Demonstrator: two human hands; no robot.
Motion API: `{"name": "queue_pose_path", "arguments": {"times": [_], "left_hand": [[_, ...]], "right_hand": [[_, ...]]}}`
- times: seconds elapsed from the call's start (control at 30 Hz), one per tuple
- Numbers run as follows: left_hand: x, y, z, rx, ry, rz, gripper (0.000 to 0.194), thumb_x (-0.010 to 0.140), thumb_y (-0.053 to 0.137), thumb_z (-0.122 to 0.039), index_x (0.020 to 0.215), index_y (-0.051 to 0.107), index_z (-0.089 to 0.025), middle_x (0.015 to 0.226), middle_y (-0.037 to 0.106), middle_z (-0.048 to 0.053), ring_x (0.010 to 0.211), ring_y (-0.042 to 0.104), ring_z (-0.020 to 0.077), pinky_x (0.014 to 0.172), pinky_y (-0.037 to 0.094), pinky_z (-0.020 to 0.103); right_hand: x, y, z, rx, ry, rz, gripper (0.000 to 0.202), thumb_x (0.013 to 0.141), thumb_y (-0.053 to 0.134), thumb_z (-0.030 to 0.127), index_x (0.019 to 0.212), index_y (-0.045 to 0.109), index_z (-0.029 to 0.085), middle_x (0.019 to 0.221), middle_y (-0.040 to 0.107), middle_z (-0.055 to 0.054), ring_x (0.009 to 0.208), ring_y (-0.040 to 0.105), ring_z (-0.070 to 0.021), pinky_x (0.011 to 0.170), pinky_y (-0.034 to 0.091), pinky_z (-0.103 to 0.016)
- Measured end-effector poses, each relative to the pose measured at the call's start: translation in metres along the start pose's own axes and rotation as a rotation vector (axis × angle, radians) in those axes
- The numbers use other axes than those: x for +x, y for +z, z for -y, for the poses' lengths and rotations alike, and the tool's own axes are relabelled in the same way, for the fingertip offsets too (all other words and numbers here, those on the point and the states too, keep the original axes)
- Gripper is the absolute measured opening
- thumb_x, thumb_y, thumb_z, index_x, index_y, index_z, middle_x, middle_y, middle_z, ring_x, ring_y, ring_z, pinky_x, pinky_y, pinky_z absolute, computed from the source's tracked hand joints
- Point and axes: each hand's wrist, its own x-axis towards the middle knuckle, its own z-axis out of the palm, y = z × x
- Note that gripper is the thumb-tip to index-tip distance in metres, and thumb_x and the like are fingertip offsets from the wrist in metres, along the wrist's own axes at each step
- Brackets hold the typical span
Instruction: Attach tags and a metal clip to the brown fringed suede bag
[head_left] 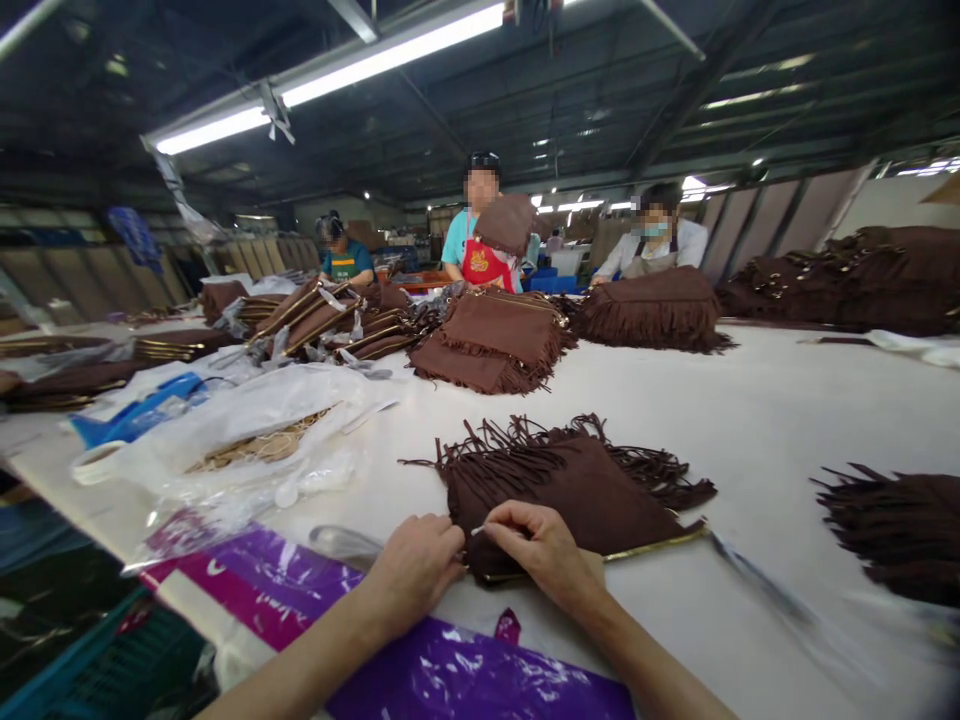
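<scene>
While the right hand (546, 552) pinches a small white piece (478, 530) at the dark-brown fringed bag (547, 495), work seems unfinished, the left hand's (420, 562) grip unclear.

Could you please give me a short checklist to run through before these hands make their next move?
1. Brown fringed bag lying flat on the white table: ok.
2. Right hand holding the small white piece: ok, it is at the fingertips.
3. Left hand gripping the bag's near-left corner: cannot tell, its fingertips are hidden.
4. Gold-coloured edge fully in view: not ok, the right hand hides part.
5. Purple plastic clear of the left forearm: not ok, the forearm crosses over it.
6. Fringed piece at right apart from the bag: ok.
</scene>
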Motion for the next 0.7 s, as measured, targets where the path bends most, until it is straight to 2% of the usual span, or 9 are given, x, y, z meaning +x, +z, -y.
{"name": "queue_pose_path", "arguments": {"times": [0.17, 0.33, 0.5, 0.7], "left_hand": [[-0.009, -0.002, 0.009, -0.029, 0.001, -0.024, 0.010, 0.091, 0.041, -0.015, 0.088, 0.049, -0.020, 0.094, 0.059, 0.005, 0.086, 0.055, 0.0199, 0.077, 0.045, 0.031], [-0.015, -0.001, 0.012, -0.241, 0.003, -0.041, 0.020, 0.088, 0.035, -0.011, 0.099, 0.047, -0.021, 0.093, 0.060, 0.004, 0.087, 0.057, 0.0176, 0.080, 0.045, 0.030], [-0.013, -0.011, 0.010, -0.245, -0.037, -0.028, 0.013, 0.087, 0.038, -0.016, 0.085, 0.051, -0.020, 0.090, 0.056, 0.004, 0.085, 0.055, 0.0178, 0.079, 0.044, 0.029], [-0.012, -0.016, 0.007, -0.308, -0.060, -0.099, 0.012, 0.086, 0.039, -0.018, 0.080, 0.048, -0.020, 0.086, 0.055, 0.003, 0.083, 0.053, 0.0177, 0.076, 0.041, 0.029]], "right_hand": [[-0.001, 0.001, 0.003, 0.007, 0.017, 0.028, 0.017, 0.078, 0.060, 0.028, 0.069, 0.068, 0.016, 0.061, 0.062, 0.001, 0.058, 0.053, -0.0133, 0.054, 0.038, -0.021], [-0.002, 0.001, 0.007, -0.026, -0.018, 0.045, 0.014, 0.077, 0.061, 0.022, 0.068, 0.069, 0.016, 0.062, 0.065, 0.001, 0.058, 0.055, -0.0130, 0.054, 0.039, -0.020], [-0.003, 0.004, 0.009, -0.057, -0.054, 0.057, 0.014, 0.077, 0.060, 0.018, 0.067, 0.070, 0.015, 0.061, 0.066, 0.001, 0.056, 0.054, -0.0125, 0.053, 0.039, -0.020], [-0.003, 0.007, 0.011, -0.106, -0.073, 0.020, 0.015, 0.077, 0.058, 0.016, 0.068, 0.070, 0.016, 0.061, 0.066, 0.001, 0.056, 0.056, -0.0127, 0.053, 0.038, -0.021]]}}
